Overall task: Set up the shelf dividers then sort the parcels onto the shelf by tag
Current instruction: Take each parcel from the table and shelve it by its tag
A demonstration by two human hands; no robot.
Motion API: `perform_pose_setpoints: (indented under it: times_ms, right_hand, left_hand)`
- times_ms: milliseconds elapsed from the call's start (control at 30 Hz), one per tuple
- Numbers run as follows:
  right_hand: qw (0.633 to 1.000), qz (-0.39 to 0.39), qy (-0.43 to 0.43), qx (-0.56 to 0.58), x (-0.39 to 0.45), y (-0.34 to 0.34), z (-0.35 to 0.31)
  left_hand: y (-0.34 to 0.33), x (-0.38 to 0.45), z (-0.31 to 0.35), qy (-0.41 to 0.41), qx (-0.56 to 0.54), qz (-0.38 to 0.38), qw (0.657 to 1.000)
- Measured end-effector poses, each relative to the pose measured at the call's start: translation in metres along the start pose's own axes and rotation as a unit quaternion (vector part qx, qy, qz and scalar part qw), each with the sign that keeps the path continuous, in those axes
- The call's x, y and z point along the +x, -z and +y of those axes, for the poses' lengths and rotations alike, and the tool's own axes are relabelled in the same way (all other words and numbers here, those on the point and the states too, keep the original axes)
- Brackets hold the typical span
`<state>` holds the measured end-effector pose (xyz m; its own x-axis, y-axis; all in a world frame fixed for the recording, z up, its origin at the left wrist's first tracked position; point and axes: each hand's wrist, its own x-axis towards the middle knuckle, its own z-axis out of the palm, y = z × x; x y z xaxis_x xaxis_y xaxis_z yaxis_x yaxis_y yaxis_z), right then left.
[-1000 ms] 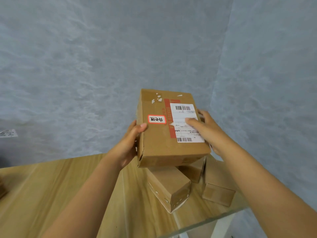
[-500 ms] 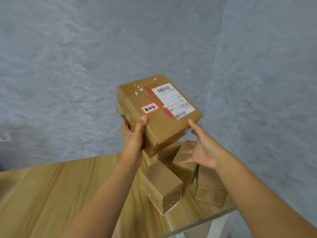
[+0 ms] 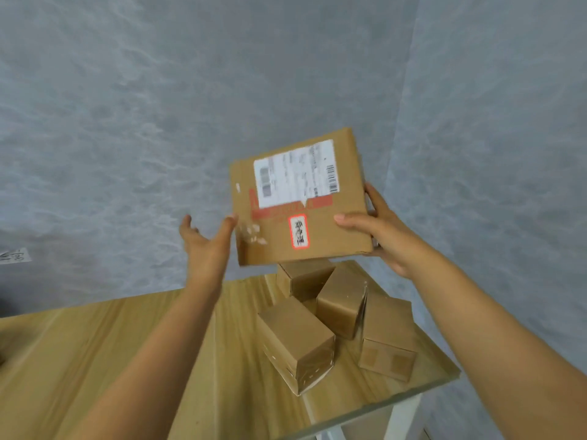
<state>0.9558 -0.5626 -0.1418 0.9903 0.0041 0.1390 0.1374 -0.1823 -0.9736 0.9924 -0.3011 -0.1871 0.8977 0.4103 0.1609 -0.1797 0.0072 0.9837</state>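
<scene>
The right hand [image 3: 386, 238] grips a parcel [image 3: 300, 198] by its right edge, above the worktop [image 3: 95, 344]. The left hand [image 3: 206, 246], open wide, touches its left edge. Near the right thumb sits a red-bordered tag [image 3: 299, 231], above it a white barcode label [image 3: 295, 173], print unreadable.

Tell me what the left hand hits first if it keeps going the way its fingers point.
Probably the held parcel: the left hand points up-right at its left edge, though depth is unclear.

The parcel [image 3: 298, 198] bears a white barcode label [image 3: 297, 173] and a red-framed tag [image 3: 299, 231], both too blurred to read.
</scene>
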Motion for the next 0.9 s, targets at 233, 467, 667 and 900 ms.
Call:
perform_pose_setpoints:
  times_ms: [233, 467, 667, 900]
  right_hand:
    - [0.987, -0.140, 0.002, -0.074, -0.003, 0.015, -0.018]
    - [0.991, -0.129, 0.016, -0.025, -0.009, 0.036, -0.019]
    - [0.998, -0.045, 0.036, -0.031, -0.014, 0.034, -0.015]
    - [0.993, 0.041, 0.064, 0.095, -0.014, 0.017, -0.008]
  left_hand:
    - [0.013, 0.017, 0.064, -0.171, 0.185, -0.308, 0.917]
    - [0.009, 0.005, 0.067, 0.060, 0.092, -0.547, 0.830]
    - [0.002, -0.009, 0.033, 0.117, 0.011, -0.520, 0.846]
    - [-0.015, -0.019, 0.025, 0.103, -0.127, -0.471, 0.867]
